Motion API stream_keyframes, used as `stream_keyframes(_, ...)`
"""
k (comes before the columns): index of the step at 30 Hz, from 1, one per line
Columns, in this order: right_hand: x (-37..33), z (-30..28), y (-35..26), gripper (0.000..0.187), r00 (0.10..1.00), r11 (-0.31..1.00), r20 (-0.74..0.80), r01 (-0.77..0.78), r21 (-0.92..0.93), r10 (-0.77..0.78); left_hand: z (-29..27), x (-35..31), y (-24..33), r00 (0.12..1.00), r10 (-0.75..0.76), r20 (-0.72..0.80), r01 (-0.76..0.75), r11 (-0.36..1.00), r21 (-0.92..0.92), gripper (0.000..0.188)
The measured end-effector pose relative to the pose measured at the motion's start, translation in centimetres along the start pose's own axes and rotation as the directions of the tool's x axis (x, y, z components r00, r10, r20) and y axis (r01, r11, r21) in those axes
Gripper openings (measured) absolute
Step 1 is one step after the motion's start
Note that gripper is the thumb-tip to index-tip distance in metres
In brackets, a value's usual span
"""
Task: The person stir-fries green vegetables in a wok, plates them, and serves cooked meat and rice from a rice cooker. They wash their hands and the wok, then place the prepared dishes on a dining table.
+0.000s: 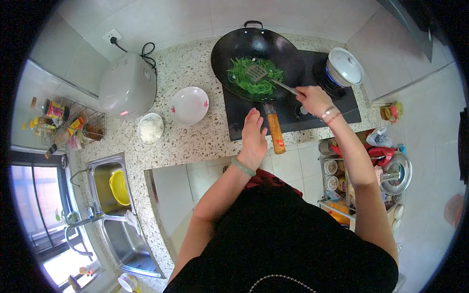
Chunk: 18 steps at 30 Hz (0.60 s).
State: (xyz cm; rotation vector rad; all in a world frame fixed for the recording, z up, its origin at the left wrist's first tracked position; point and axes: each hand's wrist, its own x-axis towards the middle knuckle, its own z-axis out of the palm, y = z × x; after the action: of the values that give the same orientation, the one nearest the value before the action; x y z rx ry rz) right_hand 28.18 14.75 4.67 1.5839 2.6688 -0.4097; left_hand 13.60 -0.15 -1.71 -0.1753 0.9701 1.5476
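Note:
My right hand (pixel 316 101) is closed around the handle of a slotted spatula (pixel 257 73). The spatula's head rests among shredded green vegetables (pixel 250 88) with a few white bits, inside a large black wok (pixel 285 54). Just left of the wok's wooden handle (pixel 275 133), my left hand (pixel 254 139) is held with its fingers stretched out and nothing in it. A wok stands on the black gas hob (pixel 317 117); its underside is hidden.
A lidded white pot (pixel 345 67) sits over a blue flame at the right. Left of the hob are a white plate (pixel 190 106), a bowl of white rice (pixel 150 129) and a rice cooker (pixel 128 85). A double sink (pixel 129 239) and a stocked rack (pixel 337 195) flank me.

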Motion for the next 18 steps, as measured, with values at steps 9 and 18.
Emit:
stream_keyframes(9, 3.4, 3.0, -0.2, 0.026, 1.000, 0.977, -0.017, -0.017, 0.213, 0.021, 0.5, -0.2, -0.7, 0.999, -0.037, 0.039, 0.036, 0.999, 0.025, 0.043)
stream_keyframes(18, -2.3, -10.5, 0.7, 0.024, 0.993, 0.954, -0.052, -0.115, -0.278, 0.105, 0.4, 0.1, -0.7, 1.000, -0.029, 0.004, 0.029, 0.999, -0.018, 0.041)
